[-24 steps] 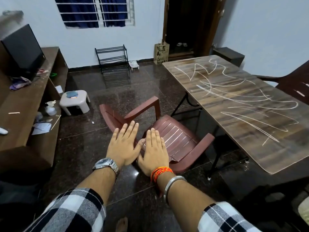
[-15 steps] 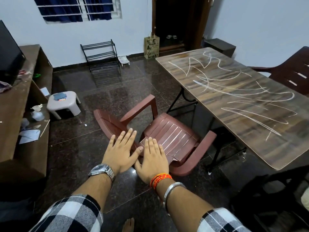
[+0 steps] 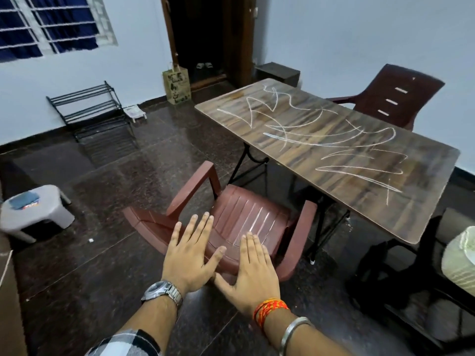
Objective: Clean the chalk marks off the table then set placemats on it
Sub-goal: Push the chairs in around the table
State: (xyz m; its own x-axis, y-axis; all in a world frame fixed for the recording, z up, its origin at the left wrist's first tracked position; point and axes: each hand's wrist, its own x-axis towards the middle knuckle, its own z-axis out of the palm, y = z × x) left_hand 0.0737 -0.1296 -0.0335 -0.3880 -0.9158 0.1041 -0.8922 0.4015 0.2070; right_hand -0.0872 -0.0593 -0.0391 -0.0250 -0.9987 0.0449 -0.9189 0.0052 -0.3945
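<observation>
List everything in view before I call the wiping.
table: one, wood-grain brown, right of centre
chalk marks: many, white, scrawled across the tabletop
near chair: one, red-brown, at the table's left side
far chair: one, dark brown, beyond the table
rack: one, black, below the window
stool: one, pale grey, far left
paper bag: one, tan, beside the doorway
box: one, dark, behind the table's far end
round thing: one, pale green, right edge, unidentifiable
left hand: one, bare, open, before the near chair, watch on wrist
right hand: one, bare, open, beside it, orange thread and bangle
</observation>
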